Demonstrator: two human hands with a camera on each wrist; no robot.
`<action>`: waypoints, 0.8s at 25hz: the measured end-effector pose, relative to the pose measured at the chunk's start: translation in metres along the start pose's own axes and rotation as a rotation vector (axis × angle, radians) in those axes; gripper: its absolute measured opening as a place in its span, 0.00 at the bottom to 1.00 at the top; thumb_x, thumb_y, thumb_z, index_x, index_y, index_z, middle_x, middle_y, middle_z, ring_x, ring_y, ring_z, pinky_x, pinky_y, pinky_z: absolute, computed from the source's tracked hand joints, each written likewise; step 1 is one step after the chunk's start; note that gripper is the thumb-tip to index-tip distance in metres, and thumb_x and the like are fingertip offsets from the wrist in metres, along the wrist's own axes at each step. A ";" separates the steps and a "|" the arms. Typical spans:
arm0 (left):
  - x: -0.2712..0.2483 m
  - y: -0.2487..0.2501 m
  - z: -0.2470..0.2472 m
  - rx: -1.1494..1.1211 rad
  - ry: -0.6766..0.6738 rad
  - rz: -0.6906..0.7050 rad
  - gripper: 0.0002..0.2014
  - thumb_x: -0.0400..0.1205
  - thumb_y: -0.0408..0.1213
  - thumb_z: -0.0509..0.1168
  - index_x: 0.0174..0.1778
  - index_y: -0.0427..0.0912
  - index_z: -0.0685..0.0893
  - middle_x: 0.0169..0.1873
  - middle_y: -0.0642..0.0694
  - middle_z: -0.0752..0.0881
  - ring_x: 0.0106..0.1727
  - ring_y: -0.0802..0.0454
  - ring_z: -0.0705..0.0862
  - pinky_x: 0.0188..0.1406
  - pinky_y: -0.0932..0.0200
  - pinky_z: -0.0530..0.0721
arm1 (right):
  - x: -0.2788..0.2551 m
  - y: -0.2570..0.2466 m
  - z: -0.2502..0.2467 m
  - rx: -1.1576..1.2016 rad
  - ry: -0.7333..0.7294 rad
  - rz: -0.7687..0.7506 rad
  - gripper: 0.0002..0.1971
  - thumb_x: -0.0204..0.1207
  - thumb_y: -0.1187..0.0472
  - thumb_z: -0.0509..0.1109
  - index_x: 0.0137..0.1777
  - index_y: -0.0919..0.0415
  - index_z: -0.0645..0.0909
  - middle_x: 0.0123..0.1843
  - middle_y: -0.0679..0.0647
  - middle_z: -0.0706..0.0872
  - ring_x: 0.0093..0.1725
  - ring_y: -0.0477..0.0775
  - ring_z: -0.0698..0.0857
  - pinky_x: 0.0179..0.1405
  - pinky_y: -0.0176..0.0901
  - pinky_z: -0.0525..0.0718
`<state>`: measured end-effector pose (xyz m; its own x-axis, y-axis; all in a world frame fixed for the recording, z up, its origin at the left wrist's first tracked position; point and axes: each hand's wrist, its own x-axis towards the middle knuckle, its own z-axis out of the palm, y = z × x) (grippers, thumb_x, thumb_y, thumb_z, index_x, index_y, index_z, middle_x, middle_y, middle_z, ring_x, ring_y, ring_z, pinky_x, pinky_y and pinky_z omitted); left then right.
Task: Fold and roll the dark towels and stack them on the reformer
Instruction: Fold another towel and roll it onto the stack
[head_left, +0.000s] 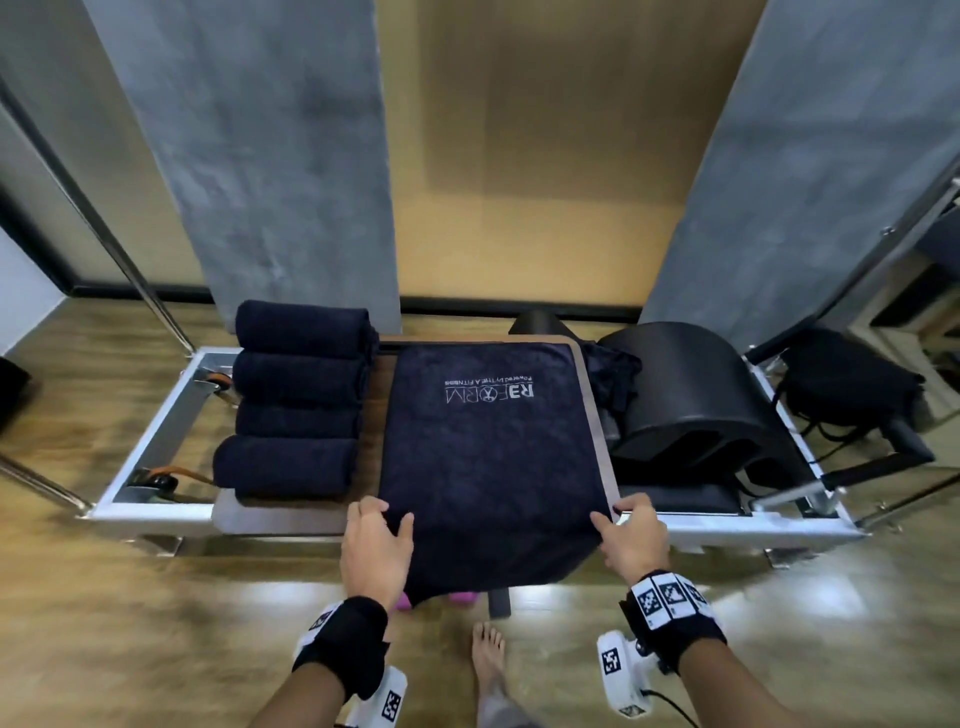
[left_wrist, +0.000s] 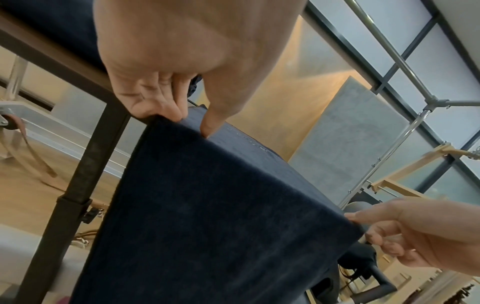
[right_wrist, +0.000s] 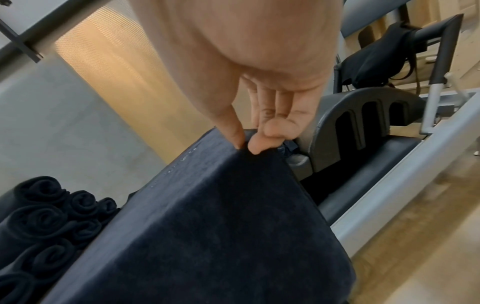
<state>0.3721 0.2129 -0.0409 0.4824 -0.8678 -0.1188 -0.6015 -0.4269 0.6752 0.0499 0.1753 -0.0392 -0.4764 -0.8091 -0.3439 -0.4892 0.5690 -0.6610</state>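
In the head view the towel (head_left: 488, 447) lay flat on the reformer (head_left: 156, 415) with its near end hanging off, beside four finished rolls (head_left: 298, 400), and its white upside-down logo read about "REFORM, Powered by THE A FITNESS"; the left hand (head_left: 375, 551) and right hand (head_left: 631, 540) each pinched a near side edge, so I judged the folding step under way. The left wrist view showed thumb and fingers (left_wrist: 166, 109) nipping the left edge. The right wrist view showed fingertips (right_wrist: 259, 146) closed on the right edge; next, probably, an even lengthwise fold.
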 end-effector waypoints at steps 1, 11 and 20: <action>-0.003 -0.001 -0.001 0.013 0.002 -0.013 0.14 0.86 0.44 0.74 0.60 0.40 0.82 0.56 0.44 0.81 0.53 0.41 0.85 0.52 0.45 0.84 | -0.002 0.002 -0.001 -0.029 0.023 -0.006 0.14 0.77 0.54 0.80 0.54 0.55 0.78 0.47 0.62 0.90 0.50 0.68 0.91 0.53 0.64 0.91; 0.029 0.056 -0.016 -0.036 0.084 0.119 0.11 0.88 0.45 0.70 0.41 0.48 0.83 0.44 0.50 0.84 0.46 0.41 0.88 0.42 0.48 0.82 | 0.013 -0.057 -0.004 0.315 -0.158 -0.117 0.09 0.87 0.64 0.71 0.45 0.63 0.79 0.26 0.63 0.88 0.18 0.58 0.83 0.16 0.41 0.76; 0.142 0.167 0.007 -0.286 0.048 0.223 0.06 0.90 0.42 0.68 0.55 0.44 0.85 0.46 0.48 0.85 0.47 0.45 0.86 0.53 0.45 0.85 | 0.076 -0.211 0.020 0.583 -0.390 -0.238 0.06 0.89 0.64 0.68 0.62 0.65 0.78 0.47 0.69 0.93 0.34 0.66 0.91 0.29 0.49 0.90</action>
<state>0.3355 0.0170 0.0502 0.3926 -0.9159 0.0838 -0.4962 -0.1342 0.8578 0.1312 -0.0093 0.0606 -0.0585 -0.9561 -0.2871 -0.0279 0.2890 -0.9569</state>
